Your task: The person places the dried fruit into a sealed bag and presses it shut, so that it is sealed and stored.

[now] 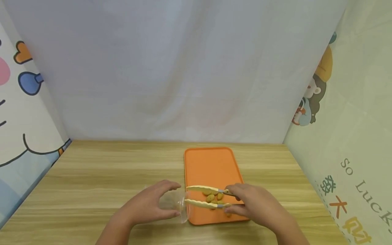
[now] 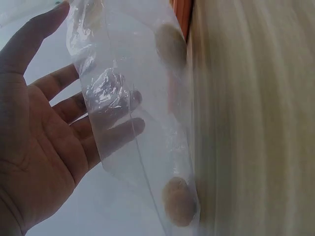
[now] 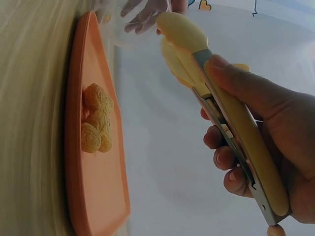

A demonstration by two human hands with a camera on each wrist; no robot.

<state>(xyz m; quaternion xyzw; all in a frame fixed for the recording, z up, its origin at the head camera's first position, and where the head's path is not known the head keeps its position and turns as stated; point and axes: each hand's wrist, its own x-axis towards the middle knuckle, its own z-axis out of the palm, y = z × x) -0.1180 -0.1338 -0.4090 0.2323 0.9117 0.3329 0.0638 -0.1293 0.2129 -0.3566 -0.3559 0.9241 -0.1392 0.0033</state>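
My left hand [image 1: 150, 206] grips a clear plastic bag [image 1: 171, 201] near its mouth, left of an orange tray [image 1: 211, 165]. In the left wrist view, the thumb rests at the bag's edge and fingers show through the film. Two blurred tan round pieces, one a golden ball [image 2: 179, 201], lie inside or behind the film. My right hand [image 1: 258, 204] holds cream-tipped tongs [image 1: 202, 204] above the tray. Their arms are spread, with nothing visible between, and the tips reach the bag's mouth. Below sit several wrinkled golden balls [image 3: 98, 118] on the tray.
The wood-grain table [image 1: 122, 166] runs back to a white curtain [image 1: 171, 68]. Printed cloths hang at the left [image 1: 27, 119] and the right [image 1: 343, 136].
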